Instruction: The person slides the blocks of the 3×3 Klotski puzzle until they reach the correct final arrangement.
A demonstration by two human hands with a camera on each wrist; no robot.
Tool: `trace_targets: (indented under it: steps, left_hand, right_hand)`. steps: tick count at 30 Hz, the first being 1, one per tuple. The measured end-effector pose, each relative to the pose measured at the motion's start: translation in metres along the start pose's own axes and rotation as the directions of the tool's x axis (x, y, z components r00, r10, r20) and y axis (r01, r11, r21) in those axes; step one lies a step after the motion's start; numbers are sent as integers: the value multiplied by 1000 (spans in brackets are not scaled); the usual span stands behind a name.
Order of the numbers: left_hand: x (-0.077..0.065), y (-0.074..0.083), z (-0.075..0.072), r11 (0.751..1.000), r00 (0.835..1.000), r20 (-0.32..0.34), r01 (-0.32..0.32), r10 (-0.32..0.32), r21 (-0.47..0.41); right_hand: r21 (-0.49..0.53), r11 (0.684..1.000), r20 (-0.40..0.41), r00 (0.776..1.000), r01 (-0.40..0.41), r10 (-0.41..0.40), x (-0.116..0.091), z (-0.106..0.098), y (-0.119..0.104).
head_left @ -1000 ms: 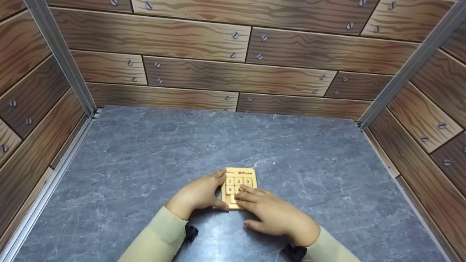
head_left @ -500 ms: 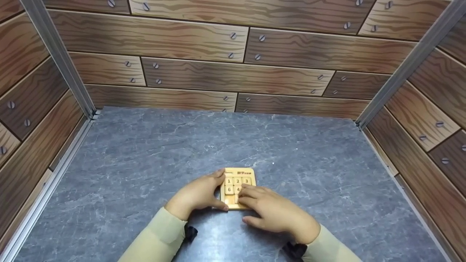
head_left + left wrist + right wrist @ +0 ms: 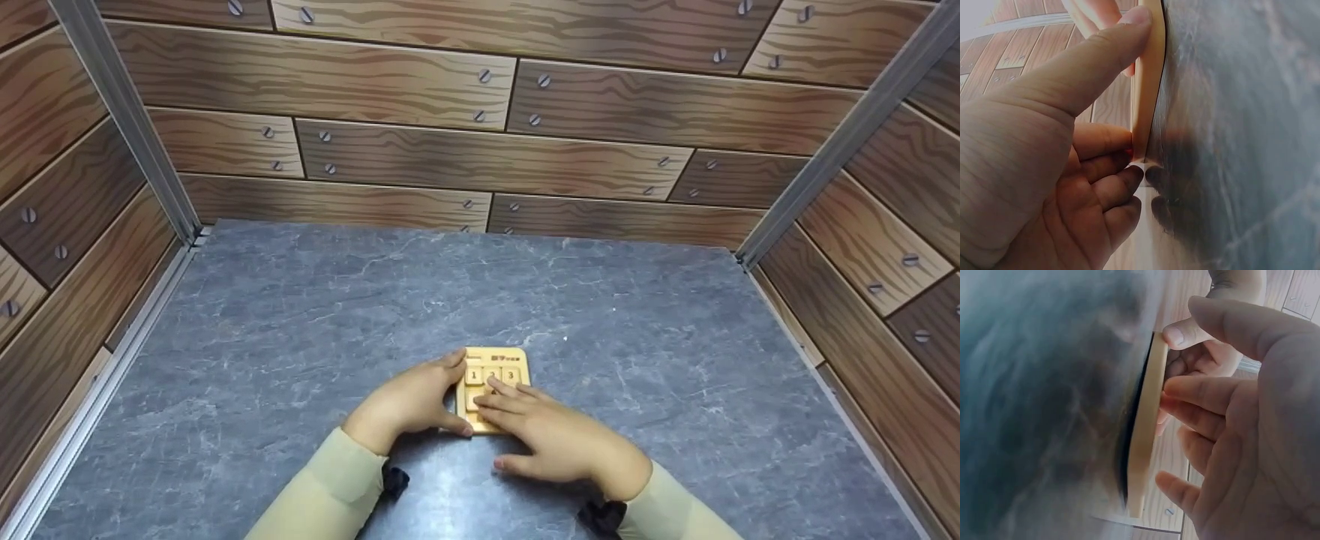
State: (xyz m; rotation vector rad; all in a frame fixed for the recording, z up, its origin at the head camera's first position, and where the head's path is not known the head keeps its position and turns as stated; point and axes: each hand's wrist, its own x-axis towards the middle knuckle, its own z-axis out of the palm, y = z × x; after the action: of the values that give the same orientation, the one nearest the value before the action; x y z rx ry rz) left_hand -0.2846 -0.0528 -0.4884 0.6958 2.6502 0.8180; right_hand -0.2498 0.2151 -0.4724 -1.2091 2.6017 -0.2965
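A yellow number sliding puzzle [image 3: 487, 353] lies on the table, with tiles 1, 2 and 3 in its top row. My left hand [image 3: 409, 396] grips its left side, thumb at the near corner and fingers at the far one. In the left wrist view that thumb presses the edge of the puzzle [image 3: 1150, 67]. My right hand [image 3: 562, 442] lies over the right and middle part, its extended fingertips touching the tiles and its thumb apart from the frame. Those fingers hide most lower tiles. The right wrist view shows the puzzle's side [image 3: 1144, 439] below the fingertips.
Around the puzzle spreads a grey marbled tabletop [image 3: 337, 300]. Wood-patterned panels [image 3: 420, 150] wall it at the back and sides, with metal posts [image 3: 135, 135] in the far corners. A black band [image 3: 602, 517] sits at the right wrist.
My right fingers have moved slightly left across the tiles. A tile in the left column now sits lower, where the 6 showed half a second ago. The left hand keeps its grip.
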Motion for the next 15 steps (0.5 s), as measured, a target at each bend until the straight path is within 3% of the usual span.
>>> trace_targets:
  steps: [15]
  left_hand:
    - [0,-2,2,1000,1000,-2,5,-5,-14]
  right_hand:
    - [37,998,18,999,44,-45,-4,-3,0]
